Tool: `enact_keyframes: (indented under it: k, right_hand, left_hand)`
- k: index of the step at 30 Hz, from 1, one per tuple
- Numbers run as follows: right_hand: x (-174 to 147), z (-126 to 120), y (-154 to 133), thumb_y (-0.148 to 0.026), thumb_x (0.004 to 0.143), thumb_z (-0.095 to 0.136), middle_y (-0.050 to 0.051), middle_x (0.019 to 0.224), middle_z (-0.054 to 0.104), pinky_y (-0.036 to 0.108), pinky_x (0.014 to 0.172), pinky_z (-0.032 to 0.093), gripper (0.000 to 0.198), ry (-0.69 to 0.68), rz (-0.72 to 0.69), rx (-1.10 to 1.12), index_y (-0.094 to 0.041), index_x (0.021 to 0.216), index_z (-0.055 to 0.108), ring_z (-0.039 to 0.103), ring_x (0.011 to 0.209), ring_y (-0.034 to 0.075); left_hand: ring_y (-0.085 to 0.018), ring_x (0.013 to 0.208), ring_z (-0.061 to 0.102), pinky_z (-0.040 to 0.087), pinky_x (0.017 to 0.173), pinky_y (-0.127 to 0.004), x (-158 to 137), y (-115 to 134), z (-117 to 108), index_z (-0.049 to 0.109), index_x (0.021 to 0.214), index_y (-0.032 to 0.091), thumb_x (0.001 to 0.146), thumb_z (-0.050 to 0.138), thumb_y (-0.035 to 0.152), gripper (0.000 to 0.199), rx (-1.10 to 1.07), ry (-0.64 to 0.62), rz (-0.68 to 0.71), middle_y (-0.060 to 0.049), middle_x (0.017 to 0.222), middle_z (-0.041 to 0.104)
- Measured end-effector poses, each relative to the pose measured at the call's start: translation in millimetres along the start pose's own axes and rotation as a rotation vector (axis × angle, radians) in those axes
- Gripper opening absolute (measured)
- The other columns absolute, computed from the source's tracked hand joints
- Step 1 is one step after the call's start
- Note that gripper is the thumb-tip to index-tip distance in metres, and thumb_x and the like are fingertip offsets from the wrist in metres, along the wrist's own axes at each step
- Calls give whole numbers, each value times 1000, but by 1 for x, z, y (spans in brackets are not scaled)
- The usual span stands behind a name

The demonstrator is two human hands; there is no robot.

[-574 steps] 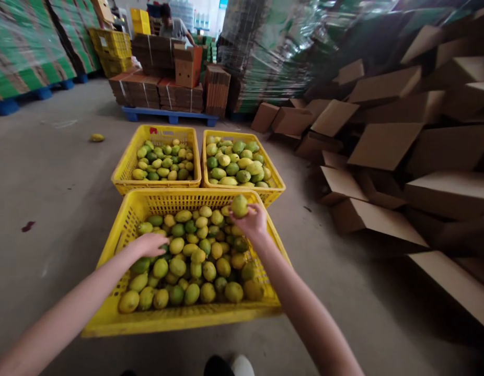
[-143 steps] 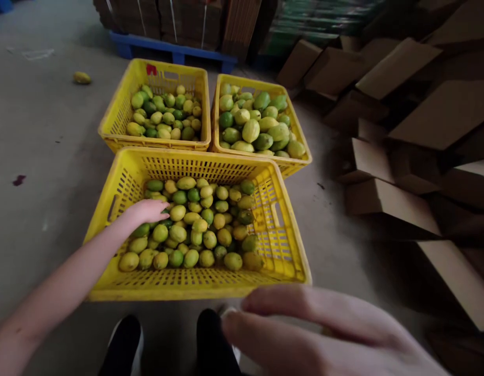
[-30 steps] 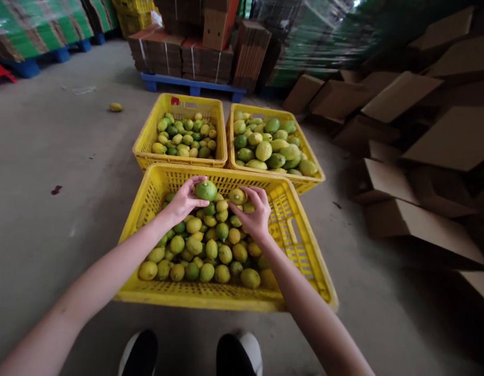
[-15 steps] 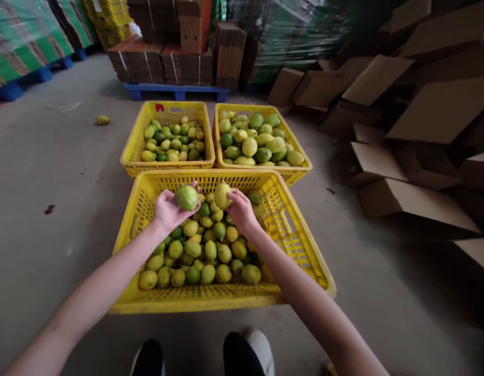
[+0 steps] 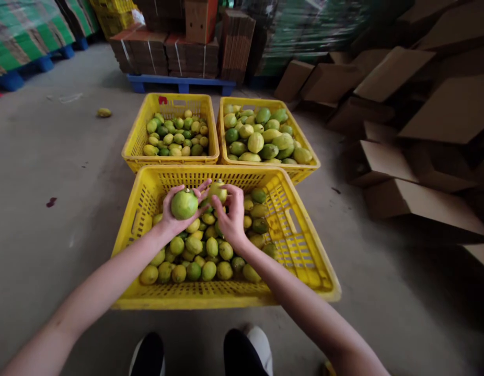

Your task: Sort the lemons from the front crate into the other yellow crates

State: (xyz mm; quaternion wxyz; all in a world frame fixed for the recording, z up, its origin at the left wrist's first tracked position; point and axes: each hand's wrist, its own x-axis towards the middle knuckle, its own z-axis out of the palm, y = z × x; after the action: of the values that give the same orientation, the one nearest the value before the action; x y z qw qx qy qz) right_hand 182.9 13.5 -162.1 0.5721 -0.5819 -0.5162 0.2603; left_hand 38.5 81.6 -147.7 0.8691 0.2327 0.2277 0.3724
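Note:
A round green lemon [image 5: 184, 203] rests in my left hand [image 5: 172, 221], whose palm faces up beneath it with the fingers stretching to the right. Between the thumb and fingers of my right hand [image 5: 232, 219] is a yellow-green lemon [image 5: 217, 192], its stem end up. The left fingertips reach to this second lemon's left side; whether they also bear it I cannot tell. Both hands are over a large yellow plastic crate [image 5: 312, 261] holding many green and yellow lemons [image 5: 194, 244]. My hands and forearms hide part of the crate's contents.
Behind the near crate stand two more yellow crates, the left one [image 5: 132, 138] with small lemons, the right one [image 5: 304, 168] with larger, longer fruit. One yellow fruit [image 5: 104, 112] lies on the floor. Cardboard boxes [image 5: 430, 206] are heaped at right; a blue pallet [image 5: 183, 84] carries flattened cartons.
My right hand has moved left and turned, bringing its lemon close to my left fingers. The left hand has tilted its green lemon, showing the stem end. The camera view has shifted slightly.

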Motion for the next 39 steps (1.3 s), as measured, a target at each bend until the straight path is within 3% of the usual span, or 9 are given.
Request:
enact_keyframes:
  k: [3, 6, 10, 17, 22, 26, 31, 35, 39]
  right_hand:
    - [-11, 8, -3, -48, 99, 40, 11, 140, 48, 44, 114, 38, 38, -228, -60, -94, -26, 127, 54, 44, 136, 25]
    - [-19, 14, -1, -61, 91, 53, 13, 158, 30, 47, 119, 33, 61, -363, -13, -117, -24, 139, 46, 29, 148, 29]
    - [-22, 18, 3, -65, 78, 68, 20, 158, 28, 50, 116, 37, 80, -299, 72, -157, -19, 138, 43, 36, 145, 33]
    - [-5, 1, 8, -56, 70, 78, 15, 139, 55, 47, 101, 52, 63, -210, 172, 105, -21, 119, 59, 58, 125, 31]
    - [18, -23, 13, -45, 63, 86, 7, 109, 72, 46, 94, 55, 59, -73, 170, 240, -22, 113, 63, 69, 99, 27]
    - [22, -30, 23, -34, 65, 85, 6, 118, 69, 44, 91, 56, 62, -14, 64, 119, -26, 121, 60, 67, 99, 25]
    - [18, -26, 32, -31, 70, 78, 8, 129, 61, 45, 97, 53, 57, -60, -30, 19, -27, 124, 60, 60, 115, 28]
    - [18, -27, 26, -30, 68, 81, 8, 129, 57, 44, 97, 53, 57, -46, -44, 56, -28, 121, 60, 58, 117, 28]
    - [21, -30, 18, -35, 61, 88, 3, 107, 67, 41, 85, 59, 62, -160, 194, 345, -28, 114, 57, 68, 92, 23]
  left_hand:
    - [-25, 97, 68, 57, 73, -31, 0, -6, 3, 68, 80, 16, 77, 57, 39, 26, -34, 111, -24, -10, 99, 73]
    - [-17, 77, 67, 55, 69, -27, 2, -13, 3, 70, 94, 13, 80, 57, 36, 30, -127, 240, -23, -6, 86, 72]
    - [-13, 67, 65, 52, 64, -24, 1, -22, 9, 64, 126, 19, 85, 56, 31, 43, -94, 221, -30, -2, 90, 72]
    - [-13, 71, 65, 54, 76, -27, 13, -20, 5, 46, 146, 23, 95, 49, 26, 52, -104, 253, -39, 0, 86, 68]
    - [-13, 87, 66, 53, 84, -30, 21, -9, -5, 54, 134, 32, 76, 75, 13, 65, 48, 223, 107, 1, 107, 69]
    - [-15, 93, 62, 50, 87, -26, 16, -3, -3, 72, 103, 20, 56, 89, 11, 50, 360, 72, 304, -2, 107, 68]
    - [-17, 103, 60, 46, 100, -29, 16, -1, -8, 77, 95, 21, 49, 90, 8, 49, 564, 61, 453, -2, 108, 66]
    - [-17, 100, 63, 49, 96, -30, 16, 1, -9, 76, 103, 20, 55, 89, 11, 51, 503, 71, 333, -3, 110, 69]
    - [-20, 91, 69, 58, 80, -31, 15, 6, 0, 69, 117, 15, 82, 71, 20, 36, 271, 204, 65, -9, 105, 73]
